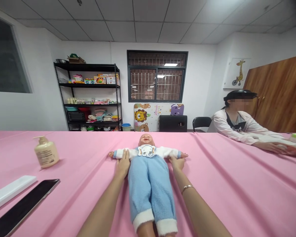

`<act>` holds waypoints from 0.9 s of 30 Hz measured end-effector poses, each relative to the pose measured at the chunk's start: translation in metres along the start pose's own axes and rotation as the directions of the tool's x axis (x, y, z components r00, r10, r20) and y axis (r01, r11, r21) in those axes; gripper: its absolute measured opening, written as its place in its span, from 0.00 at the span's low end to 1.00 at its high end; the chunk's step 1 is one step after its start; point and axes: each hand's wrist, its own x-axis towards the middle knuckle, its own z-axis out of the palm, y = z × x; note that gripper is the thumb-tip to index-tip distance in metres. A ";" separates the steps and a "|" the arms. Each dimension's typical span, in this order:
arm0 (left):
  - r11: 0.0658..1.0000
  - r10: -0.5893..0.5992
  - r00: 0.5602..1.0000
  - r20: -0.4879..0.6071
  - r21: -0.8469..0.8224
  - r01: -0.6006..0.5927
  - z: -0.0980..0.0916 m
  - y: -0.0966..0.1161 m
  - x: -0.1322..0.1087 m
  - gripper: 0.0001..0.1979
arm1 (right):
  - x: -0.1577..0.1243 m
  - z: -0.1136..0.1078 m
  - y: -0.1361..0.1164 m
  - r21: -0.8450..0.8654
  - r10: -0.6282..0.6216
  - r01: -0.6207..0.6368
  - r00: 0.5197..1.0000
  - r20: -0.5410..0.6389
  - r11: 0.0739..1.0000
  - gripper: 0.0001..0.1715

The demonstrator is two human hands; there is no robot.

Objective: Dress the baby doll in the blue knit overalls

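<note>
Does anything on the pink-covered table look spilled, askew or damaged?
Nothing looks spilled or damaged. The doll lies face-up, with the left hand and right hand at its sleeves; the pump bottle stands upright. Only the pink cloth looks untidy, creased.

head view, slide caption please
Left hand and right hand at the outstretched arms of a doll lying face-up on pink cloth.

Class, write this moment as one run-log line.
left hand: on baby doll sleeve | right hand: at opposite sleeve | doll: face up, arms spread, on pink cloth | pump bottle: upright
</note>
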 end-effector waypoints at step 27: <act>0.942 0.312 0.950 0.004 -0.131 -0.309 -0.009 -0.045 -0.028 0.24 | -0.195 -0.059 -0.070 0.047 -0.494 0.957 0.106 0.863 0.287 0.14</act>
